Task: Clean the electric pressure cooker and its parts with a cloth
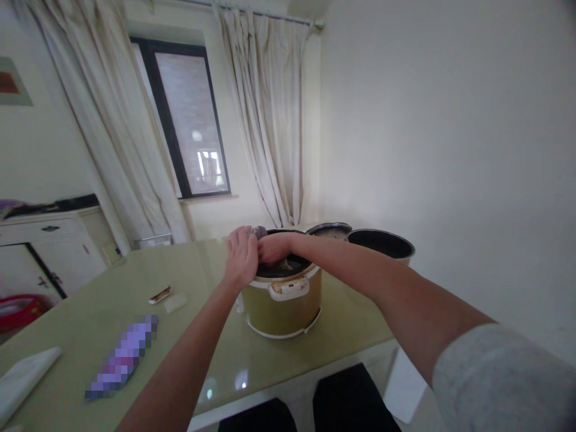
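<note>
A rice cooker (283, 306) with a gold-green body stands on the glossy green counter (355, 315), upright and uncovered, its white latch or handle (290, 288) facing the near side. Both hands are at its mouth. The left hand (240, 255) is at the left rim, its fingers close together and pointing toward the far side; a small greyish lump (258, 232) shows just beyond them, and whether they grip it or the rim I cannot tell. The right hand (275, 247) comes over the right rim and dips into the dark interior, at the left part of the opening. Its fingers are mostly hidden there, so how far they are closed, and on what, cannot be told.

Just beyond the cooker to the right stand a dark-lined pot (380, 241) and, left of it, a round dark-rimmed piece (329, 229), partly hidden. A blurred purple item (122, 360) lies at the near left, well apart from the hands.
</note>
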